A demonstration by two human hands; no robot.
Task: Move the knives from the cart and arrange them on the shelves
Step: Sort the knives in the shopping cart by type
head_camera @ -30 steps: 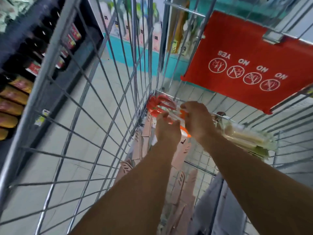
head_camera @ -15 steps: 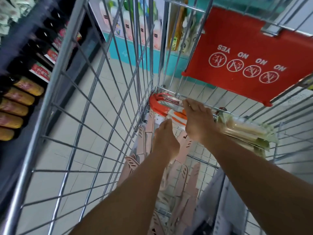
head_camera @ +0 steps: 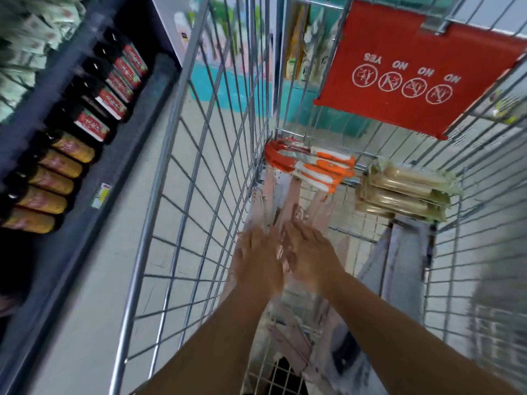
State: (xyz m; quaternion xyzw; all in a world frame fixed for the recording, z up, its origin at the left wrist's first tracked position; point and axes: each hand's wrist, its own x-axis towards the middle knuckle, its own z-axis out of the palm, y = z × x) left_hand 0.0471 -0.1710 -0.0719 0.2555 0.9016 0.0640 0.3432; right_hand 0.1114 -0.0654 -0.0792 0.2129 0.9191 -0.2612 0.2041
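Both my arms reach down into a wire shopping cart [head_camera: 199, 155]. A bundle of orange-and-white handled knives [head_camera: 322, 169] lies at the cart's far end, apart from my hands. Pink packaged knives [head_camera: 288, 201] in clear wrap lie along the cart's left side. My left hand [head_camera: 256, 260] and my right hand [head_camera: 309, 252] sit side by side over these pink packs, fingers extended and touching the wrap. Motion blur hides whether either hand has a hold on a pack.
Beige wrapped packs [head_camera: 405, 192] lie at the cart's far right. A red child-seat flap [head_camera: 413, 69] hangs above them. Grey-white packs [head_camera: 396, 269] lie on the right of the cart. A shelf with dark bottles [head_camera: 94, 109] runs along the left.
Both hands have left the orange knife bundle at the far end and pulled back toward me onto the pink packs. The camera view has shifted.
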